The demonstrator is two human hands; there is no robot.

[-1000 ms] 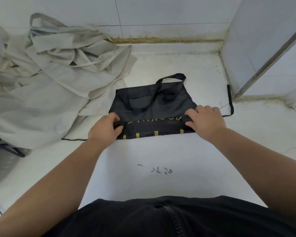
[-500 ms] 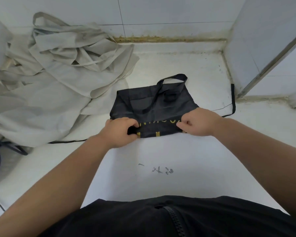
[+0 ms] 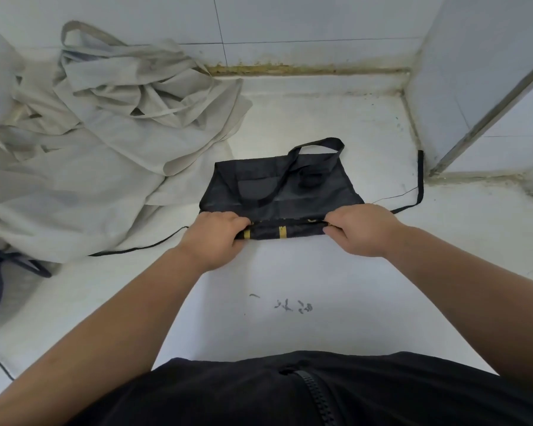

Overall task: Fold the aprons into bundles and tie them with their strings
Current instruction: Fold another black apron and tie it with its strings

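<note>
Rolled on by another turn since a second ago: near hem of the black apron now wound into a tight roll, gold lettering almost swallowed, only two gold bars showing on the near face. Closest to the body, short of the fingers on the white surface, a few dark scribbled marks. At the roll itself, gripped at both ends: left hand on the left end, right hand on the right end, fingers of each curled over the cloth and pinching it, backs of the hands toward the camera. Between the two sets of fingers, long axis of the roll running straight left to right, square to the forearms; neither hand plainly nearer, each on its own end. Just beyond the fingertips, directly away from the body, the flat unrolled remainder of the apron, and past that the neck loop at the far edge. Judged from this: next turn to go straight ahead, away from the fingers, both hands moving together to keep the roll even. Out to the right of the right fingers, one tie string trailing off and away; out to the left of the left fingers, the other string, lying along the edge of the grey apron heap, itself farther left and beyond. Both strings loose, not yet wound round anything.
</note>
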